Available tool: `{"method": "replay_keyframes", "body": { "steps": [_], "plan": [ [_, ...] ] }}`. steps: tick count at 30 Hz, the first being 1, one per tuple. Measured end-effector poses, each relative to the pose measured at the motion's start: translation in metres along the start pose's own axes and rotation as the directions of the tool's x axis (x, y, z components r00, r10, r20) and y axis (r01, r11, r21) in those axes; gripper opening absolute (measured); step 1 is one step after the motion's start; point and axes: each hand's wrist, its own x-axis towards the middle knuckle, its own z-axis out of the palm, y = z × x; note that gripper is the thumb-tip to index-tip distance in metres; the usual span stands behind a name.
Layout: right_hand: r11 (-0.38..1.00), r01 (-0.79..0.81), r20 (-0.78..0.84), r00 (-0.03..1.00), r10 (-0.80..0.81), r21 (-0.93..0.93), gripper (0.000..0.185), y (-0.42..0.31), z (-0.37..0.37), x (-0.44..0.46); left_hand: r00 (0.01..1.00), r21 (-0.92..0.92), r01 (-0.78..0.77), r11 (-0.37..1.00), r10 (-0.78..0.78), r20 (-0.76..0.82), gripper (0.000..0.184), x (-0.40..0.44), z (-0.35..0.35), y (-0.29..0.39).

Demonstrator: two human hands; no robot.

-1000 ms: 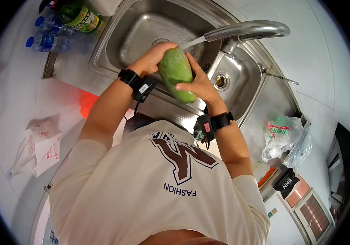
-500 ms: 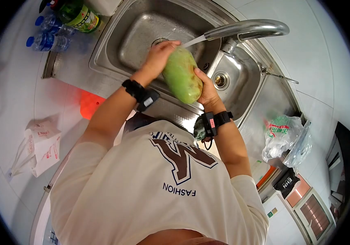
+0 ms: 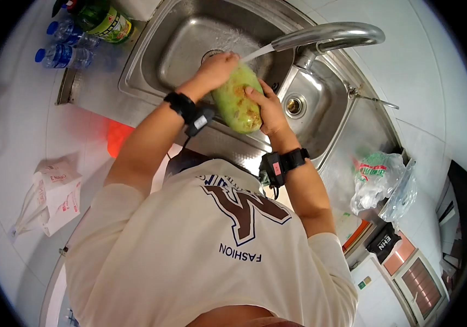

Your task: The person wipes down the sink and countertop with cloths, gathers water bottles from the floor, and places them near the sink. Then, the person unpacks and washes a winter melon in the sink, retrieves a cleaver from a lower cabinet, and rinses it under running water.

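A large green oblong melon-like fruit (image 3: 234, 101) with brown blotches is held tilted over the front of the left sink basin (image 3: 176, 62). My right hand (image 3: 270, 109) grips its right side, with the thumb lying across the blotched skin. My left hand (image 3: 218, 70) is closed against the fruit's upper left end, and some of its fingertips are hidden. Water runs from the chrome faucet (image 3: 334, 35) and falls at the fruit's top end, close to my left fingers. Each wrist wears a black strap with a small device.
To the right is a smaller basin (image 3: 312, 98) with a drain. Water bottles (image 3: 67, 56) and a large green bottle (image 3: 105, 22) stand at the upper left. Plastic bags (image 3: 378, 182) lie on the right counter. A paper bag (image 3: 56, 196) hangs at the left.
The fruit has turned in my hands, so more of its brown blotches face up. It has shifted slightly left, and my right thumb has moved onto its upper face. Water still runs.
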Motion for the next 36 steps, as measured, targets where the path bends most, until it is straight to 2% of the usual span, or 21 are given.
{"method": "replay_keyframes", "body": {
  "steps": [1, 2, 3, 4, 7, 10, 12, 13, 14, 15, 16, 17, 18, 19, 20, 22, 26, 28, 32, 34, 36],
  "plan": [
    [1.0, -0.003, -0.005, 1.0, 0.003, 0.007, 0.074, 0.005, -0.002, 0.002, 0.961, 0.362, -0.169, 0.917, 0.235, -0.146, 0.038, -0.01, 0.014, -0.002],
    [0.995, -0.005, 0.02, 1.0, 0.003, 0.1, 0.068, 0.01, -0.006, 0.01, 0.85, 0.689, -0.245, 0.683, 0.492, -0.186, 0.038, -0.02, 0.027, -0.004],
    [0.982, -0.006, 0.045, 0.999, -0.003, 0.191, 0.062, 0.014, -0.011, 0.018, 0.695, 0.847, -0.315, 0.429, 0.712, -0.102, 0.038, -0.023, 0.04, -0.022],
    [0.981, -0.005, 0.039, 0.999, -0.003, 0.195, 0.062, 0.017, -0.015, 0.024, 0.764, 0.837, -0.323, 0.443, 0.643, -0.045, 0.044, -0.037, 0.049, -0.02],
    [0.968, 0.053, -0.057, 0.998, -0.04, 0.244, 0.05, 0.027, -0.026, 0.045, 0.77, 0.83, -0.377, 0.41, 0.637, 0.035, 0.048, -0.067, 0.067, -0.025],
    [0.925, 0.019, -0.039, 0.999, -0.004, 0.379, 0.048, 0.026, -0.029, 0.05, 0.717, 0.785, -0.497, 0.369, 0.684, 0.132, 0.048, -0.085, 0.068, -0.02],
    [0.933, 0.064, -0.021, 0.998, -0.06, 0.355, 0.052, 0.027, -0.023, 0.051, 0.737, 0.718, -0.508, 0.475, 0.672, 0.076, 0.062, -0.077, 0.062, -0.02],
    [0.966, 0.047, -0.112, 0.994, -0.019, 0.256, 0.06, 0.025, -0.018, 0.047, 0.737, 0.716, -0.511, 0.476, 0.671, 0.08, 0.062, -0.066, 0.061, -0.021],
    [0.988, 0.019, -0.204, 0.979, 0.014, 0.154, 0.069, 0.024, -0.012, 0.042, 0.788, 0.638, -0.414, 0.649, 0.606, -0.106, 0.072, -0.049, 0.058, -0.023],
    [0.983, 0.04, -0.223, 0.975, 0.001, 0.18, 0.087, 0.026, -0.003, 0.037, 0.817, 0.521, -0.31, 0.795, 0.504, -0.281, 0.081, -0.037, 0.055, -0.023],
    [0.983, 0.043, -0.218, 0.976, -0.004, 0.176, 0.087, 0.023, 0.003, 0.03, 0.812, 0.523, -0.313, 0.793, 0.509, -0.286, 0.081, -0.033, 0.047, -0.016],
    [0.988, 0.065, -0.198, 0.98, -0.036, 0.139, 0.09, 0.021, 0.009, 0.021, 0.942, 0.188, -0.208, 0.96, 0.248, -0.227, 0.087, -0.033, 0.034, -0.011],
    [0.991, 0.083, -0.181, 0.982, -0.063, 0.105, 0.094, 0.02, 0.011, 0.013, 0.998, -0.147, -0.009, 0.989, -0.001, -0.064, 0.092, -0.034, 0.023, -0.01],
    [0.98, 0.115, -0.124, 0.988, -0.095, 0.161, 0.093, 0.021, 0.011, 0.007, 0.999, -0.262, 0.022, 0.965, -0.014, 0.029, 0.088, -0.034, 0.016, -0.012],
    [0.98, 0.114, -0.125, 0.988, -0.094, 0.164, 0.093, 0.019, 0.01, -0.001, 0.999, -0.26, 0.024, 0.965, -0.017, 0.029, 0.088, -0.037, 0.013, -0.013],
    [0.978, 0.043, 0.041, 0.998, -0.052, 0.205, 0.078, 0.008, 0.007, -0.012, 1.0, -0.349, 0.006, 0.937, 0.003, 0.024, 0.083, -0.048, 0.011, -0.007],
    [0.989, 0.011, 0.093, 0.995, -0.025, 0.144, 0.076, 0.007, -0.014, -0.004, 0.995, -0.455, 0.03, 0.89, 0.014, 0.094, 0.07, -0.042, 0.008, -0.014],
    [0.946, -0.076, 0.27, 0.963, -0.013, 0.317, 0.079, 0.0, -0.008, 0.0, 0.974, -0.654, 0.122, 0.747, 0.035, 0.222, 0.061, -0.037, 0.011, -0.017],
    [0.853, -0.123, 0.207, 0.978, 0.017, 0.507, 0.084, -0.003, 0.003, 0.005, 0.978, -0.703, 0.154, 0.694, -0.006, 0.207, 0.057, -0.046, 0.028, 0.002],
    [0.847, -0.108, 0.172, 0.985, 0.02, 0.521, 0.076, -0.009, 0.001, 0.013, 0.998, -0.393, -0.054, 0.918, 0.066, 0.017, 0.058, -0.037, 0.031, 0.0],
    [0.854, -0.073, 0.149, 0.989, -0.006, 0.515, 0.068, -0.011, -0.005, 0.022, 0.991, -0.367, -0.118, 0.923, 0.133, 0.016, 0.058, -0.04, 0.034, -0.001]
  ]
}}
